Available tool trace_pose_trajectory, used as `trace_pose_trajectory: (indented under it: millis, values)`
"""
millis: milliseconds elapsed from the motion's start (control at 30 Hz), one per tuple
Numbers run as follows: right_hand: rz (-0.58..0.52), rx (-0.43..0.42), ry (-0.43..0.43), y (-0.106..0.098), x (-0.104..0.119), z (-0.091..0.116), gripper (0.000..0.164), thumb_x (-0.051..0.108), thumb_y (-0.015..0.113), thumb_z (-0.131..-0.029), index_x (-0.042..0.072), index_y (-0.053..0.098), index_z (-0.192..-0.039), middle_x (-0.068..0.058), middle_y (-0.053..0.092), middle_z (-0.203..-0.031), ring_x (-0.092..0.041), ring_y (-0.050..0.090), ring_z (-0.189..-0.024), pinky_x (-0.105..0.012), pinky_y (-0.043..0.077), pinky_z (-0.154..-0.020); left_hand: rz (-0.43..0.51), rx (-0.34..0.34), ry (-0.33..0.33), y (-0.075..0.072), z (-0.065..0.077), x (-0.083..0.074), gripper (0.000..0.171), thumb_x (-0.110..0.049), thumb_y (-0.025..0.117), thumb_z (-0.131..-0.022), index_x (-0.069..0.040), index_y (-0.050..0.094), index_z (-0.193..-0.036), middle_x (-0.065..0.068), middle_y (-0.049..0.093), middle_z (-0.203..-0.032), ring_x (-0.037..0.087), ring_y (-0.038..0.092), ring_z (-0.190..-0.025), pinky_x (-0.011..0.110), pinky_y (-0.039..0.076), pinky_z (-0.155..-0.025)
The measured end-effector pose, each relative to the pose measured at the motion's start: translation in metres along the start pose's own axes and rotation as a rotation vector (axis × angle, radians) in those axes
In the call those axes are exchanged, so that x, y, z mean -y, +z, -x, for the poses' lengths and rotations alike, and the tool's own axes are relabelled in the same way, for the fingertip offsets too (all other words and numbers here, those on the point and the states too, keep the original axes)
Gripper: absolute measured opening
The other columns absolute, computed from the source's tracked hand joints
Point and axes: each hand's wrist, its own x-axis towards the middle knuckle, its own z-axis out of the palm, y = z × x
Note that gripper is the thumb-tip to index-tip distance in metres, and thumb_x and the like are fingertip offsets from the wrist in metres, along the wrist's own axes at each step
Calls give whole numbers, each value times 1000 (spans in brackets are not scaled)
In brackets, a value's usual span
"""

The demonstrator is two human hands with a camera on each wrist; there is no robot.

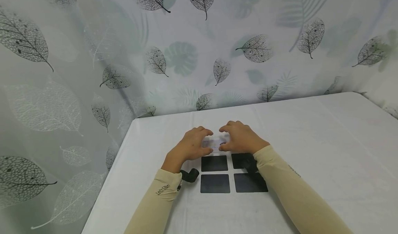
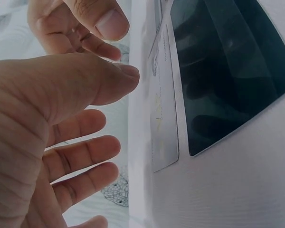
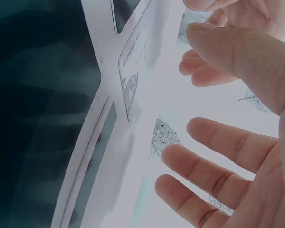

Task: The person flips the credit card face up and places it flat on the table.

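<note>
A pale printed card (image 1: 214,144) lies flat on the white table, behind a block of several black rectangular cards (image 1: 215,183). My left hand (image 1: 192,144) hovers at its left side, thumb and fingers spread apart. Opposite it, my right hand (image 1: 242,138) is held the same way over the card's right part, hiding some of it. Both wrist views show a gap between the thumbs and the pale card (image 2: 164,123); nothing is between the fingers of either hand. Small print and a picture show on the card (image 3: 133,71) in the right wrist view, too blurred to read.
The black cards lie in two rows, and the right sleeve (image 1: 280,171) covers part of the right-hand ones. A black wrist device (image 1: 190,175) sticks out by the left wrist. Leaf-patterned cloth (image 1: 183,57) hangs behind and left of the table (image 1: 311,140).
</note>
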Motion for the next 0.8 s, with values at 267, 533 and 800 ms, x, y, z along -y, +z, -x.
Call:
trace_pose_trajectory:
  millis: [267,533,800]
  values:
    - [29,75,82,-6,-13,4,64,42,85,-82,8,69,-134,-14,65,-125,-38,59,-117,-59,50,-94,-40,-5,4,-1,-4,-3,55,-31,77,-94,-13,59,-143,7,59,-142,30,53,-134,51,40,-114]
    - [55,170,162,-15,-22,8,59,40,85,-80,8,72,-127,-13,64,-116,-35,59,-110,-57,52,-91,-45,13,-2,0,-9,-12,55,-33,77,-94,-13,59,-143,7,60,-142,29,54,-133,50,38,-115]
    - [84,181,187,-15,-26,9,45,40,88,-76,12,75,-109,-12,64,-114,-33,59,-104,-59,52,-90,-40,18,-13,5,-11,-15,54,-32,77,-94,-15,60,-142,5,61,-139,27,55,-130,48,38,-116]
